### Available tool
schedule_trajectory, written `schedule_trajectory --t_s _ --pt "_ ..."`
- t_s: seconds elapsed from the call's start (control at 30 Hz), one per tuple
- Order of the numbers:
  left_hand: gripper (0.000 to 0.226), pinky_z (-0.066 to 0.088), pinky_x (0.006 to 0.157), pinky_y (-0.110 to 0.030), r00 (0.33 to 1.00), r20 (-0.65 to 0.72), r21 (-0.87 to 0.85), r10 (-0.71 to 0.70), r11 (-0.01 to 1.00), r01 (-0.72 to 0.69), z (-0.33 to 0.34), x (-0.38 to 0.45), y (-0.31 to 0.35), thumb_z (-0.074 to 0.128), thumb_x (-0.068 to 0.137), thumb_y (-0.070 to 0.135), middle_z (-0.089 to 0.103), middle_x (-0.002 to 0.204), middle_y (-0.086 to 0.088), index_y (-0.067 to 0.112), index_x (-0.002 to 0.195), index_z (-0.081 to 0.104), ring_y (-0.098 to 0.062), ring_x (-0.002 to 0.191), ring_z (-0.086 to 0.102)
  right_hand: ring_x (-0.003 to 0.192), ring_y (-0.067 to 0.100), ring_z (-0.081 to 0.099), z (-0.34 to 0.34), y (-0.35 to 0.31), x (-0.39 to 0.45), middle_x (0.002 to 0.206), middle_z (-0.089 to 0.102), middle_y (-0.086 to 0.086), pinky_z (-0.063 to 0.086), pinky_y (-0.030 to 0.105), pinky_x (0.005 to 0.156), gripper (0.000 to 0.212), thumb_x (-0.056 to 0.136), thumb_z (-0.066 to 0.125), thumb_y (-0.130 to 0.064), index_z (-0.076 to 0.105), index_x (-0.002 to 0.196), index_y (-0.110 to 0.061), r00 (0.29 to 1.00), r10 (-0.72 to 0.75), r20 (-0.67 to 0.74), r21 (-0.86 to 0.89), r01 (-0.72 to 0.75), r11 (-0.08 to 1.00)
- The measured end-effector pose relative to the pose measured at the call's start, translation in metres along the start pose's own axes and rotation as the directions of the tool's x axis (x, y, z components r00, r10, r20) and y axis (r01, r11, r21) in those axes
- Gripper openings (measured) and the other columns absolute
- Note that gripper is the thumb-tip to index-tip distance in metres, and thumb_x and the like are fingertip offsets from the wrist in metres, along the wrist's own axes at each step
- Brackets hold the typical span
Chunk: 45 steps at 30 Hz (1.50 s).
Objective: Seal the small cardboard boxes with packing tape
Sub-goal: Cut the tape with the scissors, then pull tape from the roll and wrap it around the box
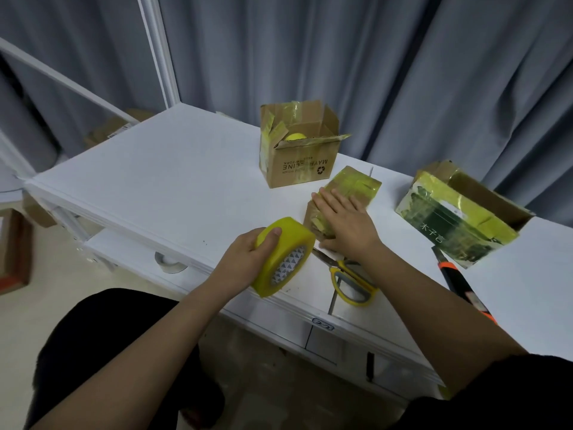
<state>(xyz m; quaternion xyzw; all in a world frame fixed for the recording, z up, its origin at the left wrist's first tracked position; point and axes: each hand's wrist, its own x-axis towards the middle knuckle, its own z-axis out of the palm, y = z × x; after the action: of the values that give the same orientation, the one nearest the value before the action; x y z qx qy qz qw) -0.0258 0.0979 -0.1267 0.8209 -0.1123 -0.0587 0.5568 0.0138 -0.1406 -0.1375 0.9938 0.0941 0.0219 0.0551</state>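
Note:
A small cardboard box [356, 184] wrapped in yellow tape lies on the white table [161, 181] just ahead of me. My right hand [344, 220] lies flat on its top with straight fingers. My left hand [248, 259] grips a fat roll of yellow packing tape [283, 256], held just off the box's near-left corner. An open brown box [297, 150] with taped flaps stands behind. A green printed box [455, 221] lies on its side at the right, its flaps open.
Yellow-handled scissors [348, 280] lie at the table's front edge under my right wrist. An orange and black utility knife [459, 283] lies to their right. Another tape roll [169, 262] sits on a lower shelf. Grey curtains hang behind.

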Motion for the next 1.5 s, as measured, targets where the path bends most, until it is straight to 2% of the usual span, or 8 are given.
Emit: schedule_trajectory --t_s 0.2,0.3,0.6,0.77,0.9,1.1,1.33,1.5 --pt "0.027 0.041 0.056 -0.001 1.000 0.010 -0.021 0.008 1.000 -0.007 0.000 -0.004 0.001 0.042 0.095 0.048 0.063 0.083 0.015 0.028 0.094 0.061 0.001 0.076 0.060 0.147 0.012 0.010 -0.003 -0.007 -0.001 0.158 0.017 -0.010 0.002 0.039 0.116 0.052 0.101 0.028 -0.048 0.024 0.150 -0.032 0.991 0.102 -0.089 0.315 -0.070 0.947" --pt "0.033 0.042 0.059 -0.006 1.000 0.006 -0.040 0.006 0.999 -0.006 0.000 -0.005 -0.002 0.042 0.089 0.060 0.063 0.083 0.017 0.033 0.092 0.061 0.001 0.076 0.060 0.144 0.012 0.021 0.005 -0.016 0.004 0.154 0.031 -0.010 0.007 0.038 0.114 0.045 0.103 0.029 -0.042 0.036 0.146 -0.031 0.970 0.169 -0.178 0.211 -0.130 0.969" --pt "0.041 0.040 0.051 -0.002 1.000 -0.011 -0.025 -0.008 1.000 0.007 0.002 -0.001 -0.002 0.034 0.076 0.067 0.058 0.080 0.024 0.038 0.094 0.057 0.006 0.071 0.058 0.147 0.023 0.014 0.010 -0.012 0.006 0.161 0.011 -0.001 0.012 0.048 0.116 0.062 0.100 0.032 -0.044 0.011 0.153 -0.019 0.997 0.058 -0.052 -0.107 -0.063 0.992" --pt "0.026 0.039 0.052 -0.004 1.000 -0.002 -0.010 -0.024 1.000 0.024 0.002 0.000 -0.003 0.040 0.092 0.054 0.059 0.081 0.020 0.035 0.095 0.057 0.004 0.072 0.058 0.148 0.022 -0.006 -0.017 -0.009 -0.007 0.161 -0.009 0.000 -0.004 0.050 0.116 0.090 0.091 0.050 -0.050 -0.010 0.152 -0.022 1.000 -0.004 0.011 -0.046 0.005 0.999" --pt "0.024 0.039 0.056 -0.008 1.000 0.005 0.020 -0.006 1.000 0.006 0.003 0.003 -0.003 0.043 0.096 0.047 0.060 0.079 0.015 0.030 0.091 0.059 0.004 0.071 0.057 0.134 0.033 0.028 -0.020 -0.014 -0.061 0.148 0.033 0.009 0.021 0.046 0.107 0.058 0.088 0.056 -0.025 0.037 0.142 -0.015 0.875 0.308 -0.374 0.308 -0.196 0.931" --pt "0.027 0.038 0.056 -0.005 1.000 -0.025 0.021 0.010 1.000 -0.009 0.002 0.002 -0.005 0.045 0.097 0.043 0.060 0.076 0.017 0.027 0.085 0.063 0.010 0.067 0.056 0.123 0.024 0.039 0.023 -0.029 -0.129 0.135 0.048 0.000 0.031 0.034 0.094 0.038 0.096 0.049 -0.035 0.050 0.132 -0.024 0.934 0.345 0.089 0.391 -0.352 0.851" --pt "0.034 0.041 0.062 -0.018 1.000 -0.006 -0.007 0.000 1.000 0.000 0.002 -0.001 -0.002 0.042 0.097 0.047 0.063 0.081 0.012 0.023 0.091 0.065 0.000 0.075 0.057 0.108 0.031 0.052 0.001 -0.022 -0.158 0.116 0.059 0.005 0.031 0.032 0.081 0.034 0.089 0.052 -0.016 0.061 0.121 -0.019 0.921 0.387 -0.047 0.260 -0.363 0.895" --pt "0.032 0.041 0.073 -0.028 1.000 -0.005 -0.020 0.026 0.999 -0.026 0.005 -0.002 -0.001 0.043 0.097 0.047 0.065 0.089 0.000 0.024 0.092 0.065 -0.015 0.081 0.059 0.104 0.035 0.056 -0.009 -0.003 -0.198 0.112 0.063 0.010 0.043 0.039 0.083 0.037 0.085 0.055 -0.014 0.065 0.120 -0.019 0.795 0.598 -0.106 0.232 -0.565 0.792"
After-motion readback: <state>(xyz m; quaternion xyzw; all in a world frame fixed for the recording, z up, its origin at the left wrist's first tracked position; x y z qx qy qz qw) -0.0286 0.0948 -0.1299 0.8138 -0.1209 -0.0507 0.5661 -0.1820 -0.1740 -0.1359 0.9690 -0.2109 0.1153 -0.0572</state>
